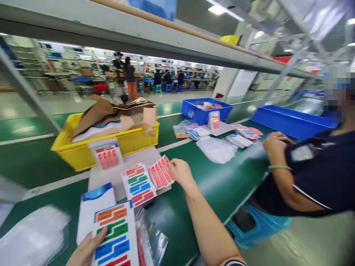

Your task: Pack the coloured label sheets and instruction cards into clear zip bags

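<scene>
no legible text, printing too blurred

the green bench [222,188] is open between right forearm [206,221] and co-worker [324,170]; yellow bin [133,142] blocks far left.

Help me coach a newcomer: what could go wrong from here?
The right hand is at the edge of the red-printed sheets; more than one might lift together. The colour-printed sheet in the left hand overlaps the blue-topped leaflet, so it could drag that along. The loose clear bags at lower left might slide about if brushed.
</scene>
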{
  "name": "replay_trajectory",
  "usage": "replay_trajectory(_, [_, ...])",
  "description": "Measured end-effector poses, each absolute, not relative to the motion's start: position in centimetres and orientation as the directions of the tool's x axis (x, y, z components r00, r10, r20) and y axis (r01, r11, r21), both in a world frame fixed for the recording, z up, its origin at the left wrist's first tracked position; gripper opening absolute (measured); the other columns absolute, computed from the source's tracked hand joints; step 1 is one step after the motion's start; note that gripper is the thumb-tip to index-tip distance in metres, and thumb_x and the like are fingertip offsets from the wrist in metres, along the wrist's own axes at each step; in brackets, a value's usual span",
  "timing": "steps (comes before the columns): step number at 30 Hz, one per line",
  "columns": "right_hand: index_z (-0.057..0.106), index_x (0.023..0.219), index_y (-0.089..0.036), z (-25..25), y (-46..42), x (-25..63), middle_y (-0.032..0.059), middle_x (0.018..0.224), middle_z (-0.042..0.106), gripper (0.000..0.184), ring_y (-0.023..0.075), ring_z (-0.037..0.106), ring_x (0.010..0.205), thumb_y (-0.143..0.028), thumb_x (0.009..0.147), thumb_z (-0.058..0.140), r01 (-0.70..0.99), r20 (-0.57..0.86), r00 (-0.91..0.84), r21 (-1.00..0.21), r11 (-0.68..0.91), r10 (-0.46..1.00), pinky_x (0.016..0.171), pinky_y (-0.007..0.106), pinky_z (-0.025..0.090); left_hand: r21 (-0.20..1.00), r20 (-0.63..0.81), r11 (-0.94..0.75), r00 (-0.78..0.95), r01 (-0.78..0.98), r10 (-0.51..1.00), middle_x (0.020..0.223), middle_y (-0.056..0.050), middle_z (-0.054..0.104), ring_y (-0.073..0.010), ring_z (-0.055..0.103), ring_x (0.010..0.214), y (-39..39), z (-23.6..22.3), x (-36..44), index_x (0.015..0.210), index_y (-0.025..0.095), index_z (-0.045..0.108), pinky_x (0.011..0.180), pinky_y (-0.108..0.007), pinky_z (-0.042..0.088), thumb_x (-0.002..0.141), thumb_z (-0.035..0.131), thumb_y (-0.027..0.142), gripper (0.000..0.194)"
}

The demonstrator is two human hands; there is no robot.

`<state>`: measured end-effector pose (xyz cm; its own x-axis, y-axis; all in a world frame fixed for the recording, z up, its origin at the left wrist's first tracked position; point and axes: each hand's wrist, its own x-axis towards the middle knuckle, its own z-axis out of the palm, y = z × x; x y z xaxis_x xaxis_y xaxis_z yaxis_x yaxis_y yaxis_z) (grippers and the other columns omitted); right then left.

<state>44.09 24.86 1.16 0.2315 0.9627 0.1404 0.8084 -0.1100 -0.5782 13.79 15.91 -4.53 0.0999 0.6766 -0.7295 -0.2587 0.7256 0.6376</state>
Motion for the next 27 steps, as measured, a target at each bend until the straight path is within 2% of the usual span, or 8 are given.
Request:
replay_trajectory(5, [0.051, 0.077, -0.015, 1.7, 24.1, 41.6, 0.0043, 0.069, 0.059, 0.036, 0.013, 0.053, 0.059, -0.044, 0.084, 0.031, 0.578, 0.116, -0.013, -0.81, 0.102, 0.993, 0.054, 0.023, 0.04, 0.65, -0.442, 0.527, 0.291, -0.548, 0.848, 0.092, -0.014, 0.066, -0.0286, 0.063, 0.082, 16.4, -3.8, 15.2, 0.108, 0.008, 0.052, 0.08, -0.043, 0.047, 0.068, 0.066, 0.029, 0.047])
replay_trajectory(7, [0.046, 0.07, -0.016, 1.1, 23.4, 39.3, 0.0005, 0.059, 0.053, 0.033, 0.0107, 0.048, 0.05, -0.047, 0.081, 0.038, 0.452, 0.044, -0.172, -0.884, 0.119, 0.984, 0.048, 0.022, 0.037, 0.665, -0.365, 0.441, 0.252, -0.603, 0.896, 0.093, -0.014, 0.066, -0.0279, 0.062, 0.085, 16.9, -4.0, 15.4, 0.101, 0.008, 0.058, 0.083, -0.042, 0.045, 0.069, 0.064, 0.03, 0.039])
replay_trajectory(10, [0.042, 0.062, -0.018, -0.2, 21.8, 35.5, -0.0046, 0.051, 0.043, 0.032, 0.0079, 0.039, 0.045, -0.046, 0.075, 0.049, 0.319, -0.082, -0.355, -0.947, 0.038, 0.931, 0.045, 0.02, 0.032, 0.707, -0.315, 0.325, 0.132, -0.628, 0.94, 0.092, -0.013, 0.066, -0.0256, 0.062, 0.086, 17.2, -4.6, 15.6, 0.089, 0.007, 0.062, 0.085, -0.038, 0.043, 0.073, 0.059, 0.037, 0.034])
replay_trajectory(13, [0.039, 0.057, -0.018, -1.4, 20.4, 32.7, -0.0053, 0.05, 0.039, 0.033, 0.0081, 0.036, 0.047, -0.045, 0.076, 0.047, 0.417, -0.053, -0.345, -0.903, 0.102, 0.937, 0.045, 0.02, 0.029, 0.718, -0.273, 0.246, 0.062, -0.651, 0.96, 0.091, -0.012, 0.066, -0.0235, 0.061, 0.088, 16.9, -4.8, 16.0, 0.087, 0.008, 0.062, 0.085, -0.036, 0.042, 0.076, 0.054, 0.042, 0.037])
replay_trajectory(17, [0.039, 0.056, -0.019, -2.2, 19.7, 31.3, -0.0039, 0.05, 0.043, 0.034, 0.0094, 0.038, 0.047, -0.043, 0.079, 0.043, 0.537, -0.005, -0.33, -0.823, 0.184, 0.944, 0.046, 0.021, 0.029, 0.732, -0.222, 0.219, 0.078, -0.645, 0.972, 0.085, -0.012, 0.067, -0.0245, 0.062, 0.083, 16.6, -4.5, 16.5, 0.086, 0.007, 0.062, 0.082, -0.037, 0.043, 0.076, 0.05, 0.048, 0.044])
replay_trajectory(22, [0.042, 0.054, -0.018, -1.9, 19.9, 31.9, -0.0026, 0.05, 0.048, 0.035, 0.0101, 0.042, 0.047, -0.042, 0.079, 0.044, 0.578, -0.003, -0.374, -0.783, 0.23, 0.928, 0.046, 0.022, 0.03, 0.781, -0.12, 0.204, 0.179, -0.591, 0.976, 0.09, -0.013, 0.065, -0.0237, 0.062, 0.082, 16.4, -3.9, 16.4, 0.096, 0.008, 0.06, 0.08, -0.036, 0.043, 0.074, 0.057, 0.042, 0.04])
replay_trajectory(25, [0.048, 0.067, -0.019, -1.1, 20.3, 32.4, -0.005, 0.052, 0.045, 0.025, 0.0093, 0.043, 0.048, -0.042, 0.072, 0.056, 0.462, 0.048, -0.281, -0.869, 0.179, 0.959, 0.046, 0.02, 0.033, 0.793, -0.087, 0.215, 0.243, -0.57, 0.966, 0.092, -0.014, 0.064, -0.0231, 0.061, 0.082, 16.2, -3.6, 16.2, 0.101, 0.008, 0.058, 0.078, -0.035, 0.043, 0.075, 0.057, 0.039, 0.04])
replay_trajectory(27, [0.048, 0.087, -0.02, -0.3, 20.4, 32.5, -0.0052, 0.058, 0.048, 0.031, 0.0094, 0.047, 0.048, -0.042, 0.068, 0.061, 0.235, -0.011, -0.261, -0.971, 0.052, 0.965, 0.045, 0.02, 0.036, 0.805, -0.093, 0.238, 0.281, -0.543, 0.955, 0.092, -0.014, 0.064, -0.0227, 0.061, 0.08, 16.0, -3.5, 16.1, 0.101, 0.009, 0.058, 0.077, -0.035, 0.044, 0.076, 0.056, 0.039, 0.04])
